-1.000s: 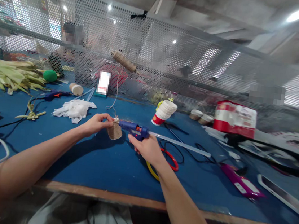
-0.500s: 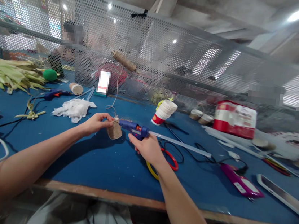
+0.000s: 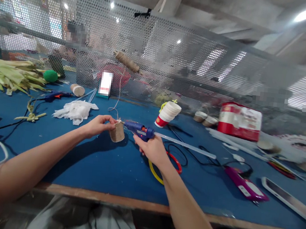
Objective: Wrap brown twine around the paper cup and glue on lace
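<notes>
My left hand [image 3: 101,126] is closed on the upper rim of a small twine-covered cup [image 3: 117,132], tilted above the blue table. A strand of twine [image 3: 119,92] runs up from the cup to a twine spool [image 3: 127,62] at the mesh panel. In my right hand [image 3: 150,147] is a blue glue gun [image 3: 140,130], its nozzle pointing left, close to the cup's upper edge; whether they touch I cannot tell. A long clear glue stick [image 3: 185,145] sticks out of the gun's back end.
White paper cups [image 3: 168,114] stand stacked behind my right hand. Red and yellow rings [image 3: 157,172] lie below it. Farther right are a purple device [image 3: 246,184], a phone [image 3: 284,199] and a red-white package [image 3: 240,121]. Crumpled white cloth [image 3: 75,111] and dry husks [image 3: 12,75] lie left.
The glue gun in my right hand has shifted slightly right, its nozzle a little farther from my left fingers. My left hand and the cup have stayed nearly in place.
</notes>
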The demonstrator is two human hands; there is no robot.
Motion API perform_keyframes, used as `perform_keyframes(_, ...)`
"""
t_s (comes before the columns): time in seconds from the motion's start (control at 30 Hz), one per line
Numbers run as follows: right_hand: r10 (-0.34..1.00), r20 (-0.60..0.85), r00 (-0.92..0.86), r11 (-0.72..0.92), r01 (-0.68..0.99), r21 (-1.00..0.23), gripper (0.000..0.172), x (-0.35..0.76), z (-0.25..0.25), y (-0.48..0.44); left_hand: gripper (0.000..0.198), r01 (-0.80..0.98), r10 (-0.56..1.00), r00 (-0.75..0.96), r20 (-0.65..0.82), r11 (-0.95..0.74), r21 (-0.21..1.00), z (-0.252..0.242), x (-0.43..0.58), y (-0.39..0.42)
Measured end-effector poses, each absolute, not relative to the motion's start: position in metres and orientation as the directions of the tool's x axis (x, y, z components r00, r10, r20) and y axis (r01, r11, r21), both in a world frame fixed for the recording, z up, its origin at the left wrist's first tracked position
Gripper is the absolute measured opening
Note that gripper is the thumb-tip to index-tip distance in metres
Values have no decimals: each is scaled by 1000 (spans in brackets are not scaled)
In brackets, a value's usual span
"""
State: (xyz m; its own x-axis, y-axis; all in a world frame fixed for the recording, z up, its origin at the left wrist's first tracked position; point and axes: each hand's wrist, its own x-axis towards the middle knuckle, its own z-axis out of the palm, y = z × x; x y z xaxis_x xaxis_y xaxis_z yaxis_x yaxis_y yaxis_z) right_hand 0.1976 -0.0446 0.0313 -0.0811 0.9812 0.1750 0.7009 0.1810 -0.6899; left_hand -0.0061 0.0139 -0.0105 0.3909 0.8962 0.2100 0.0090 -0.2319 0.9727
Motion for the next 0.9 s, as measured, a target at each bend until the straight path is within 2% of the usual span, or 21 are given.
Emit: perform_keyframes(0.9,977,177,-116,208,692,-691,28,198,30,-44,19,-43,874,444,197,-199,979,-7,-7,13)
